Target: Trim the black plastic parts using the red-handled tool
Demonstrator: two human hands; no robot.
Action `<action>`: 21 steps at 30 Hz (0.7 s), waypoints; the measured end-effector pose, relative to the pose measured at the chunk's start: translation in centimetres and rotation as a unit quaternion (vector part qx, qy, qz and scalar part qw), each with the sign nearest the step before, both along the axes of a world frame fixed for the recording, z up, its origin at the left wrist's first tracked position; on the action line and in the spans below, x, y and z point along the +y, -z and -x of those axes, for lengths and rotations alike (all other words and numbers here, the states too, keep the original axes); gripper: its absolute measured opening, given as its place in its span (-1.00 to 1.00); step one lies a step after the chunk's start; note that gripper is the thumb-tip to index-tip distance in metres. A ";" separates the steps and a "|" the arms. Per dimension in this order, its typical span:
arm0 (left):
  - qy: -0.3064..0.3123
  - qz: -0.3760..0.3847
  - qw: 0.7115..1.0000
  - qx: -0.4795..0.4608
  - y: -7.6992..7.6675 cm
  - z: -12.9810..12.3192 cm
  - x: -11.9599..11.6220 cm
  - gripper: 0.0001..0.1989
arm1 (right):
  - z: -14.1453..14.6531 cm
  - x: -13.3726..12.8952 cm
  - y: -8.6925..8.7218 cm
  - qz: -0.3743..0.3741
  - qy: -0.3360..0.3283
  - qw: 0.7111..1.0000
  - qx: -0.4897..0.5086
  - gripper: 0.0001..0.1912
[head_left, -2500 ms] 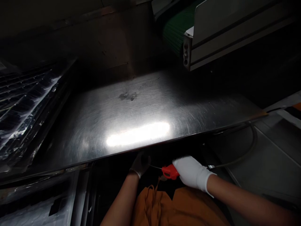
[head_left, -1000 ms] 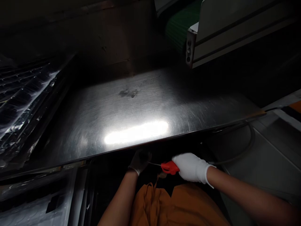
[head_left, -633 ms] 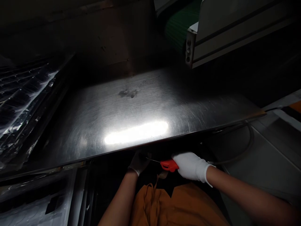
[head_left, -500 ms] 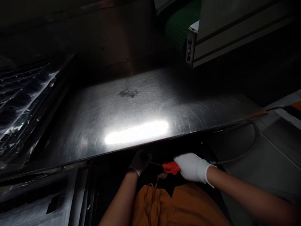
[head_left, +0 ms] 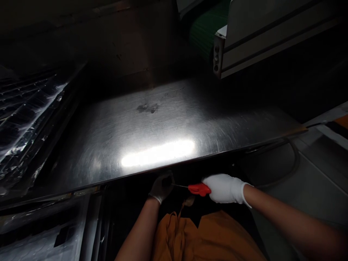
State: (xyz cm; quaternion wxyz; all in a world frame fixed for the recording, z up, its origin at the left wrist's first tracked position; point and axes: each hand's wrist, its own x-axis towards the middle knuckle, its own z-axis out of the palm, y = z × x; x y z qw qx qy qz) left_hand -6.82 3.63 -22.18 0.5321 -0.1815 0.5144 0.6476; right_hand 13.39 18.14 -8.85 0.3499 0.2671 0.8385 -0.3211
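The left hand (head_left: pixel 162 188) sits in deep shadow just below the near edge of the tabletop (head_left: pixel 168 119), its glove greyed by the dark and its fingertips lost to view, so I cannot tell whether its fingers are closed on anything. The tip of the thin rod (head_left: pixel 179 186) disappears against that hand, and whether the two touch is unclear. The right hand (head_left: pixel 225 188), in a brighter white glove, is clamped around the back of the red tool (head_left: pixel 199 189), covering much of its body. At the left, a slanted stack of dark trays (head_left: pixel 24 119) is cut off by the frame; the top one shows rows of compartments under glare, and their contents are too dim to read. A lower stack of paler trays (head_left: pixel 38 235), also cut off, stands below the tabletop, with a black patch on its upper face. The red tool lies between the hands, in front of the tabletop and above the orange apron (head_left: pixel 206 239); it is bright, smooth-looking and roughly level, with an elongated opening in its side and the slim, pale rod extending from its front toward the left hand.
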 end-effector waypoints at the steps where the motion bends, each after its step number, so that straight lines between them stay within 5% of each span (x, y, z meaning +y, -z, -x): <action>1: -0.015 -0.010 1.000 -0.022 -0.1 -0.1 0.0 -0.81 | 0.0 0.2 -0.1 -0.003 0.007 1.000 0.005 -0.75; 16: -0.021 0.024 0.997 -0.071 -1.9 -0.3 0.5 -0.87 | -0.8 1.7 0.0 -0.011 0.026 0.999 0.021 -0.70; 21: 0.098 0.017 0.990 0.104 -1.9 -0.5 0.2 -0.72 | -0.7 0.6 0.5 -0.037 -0.032 0.998 0.030 -0.75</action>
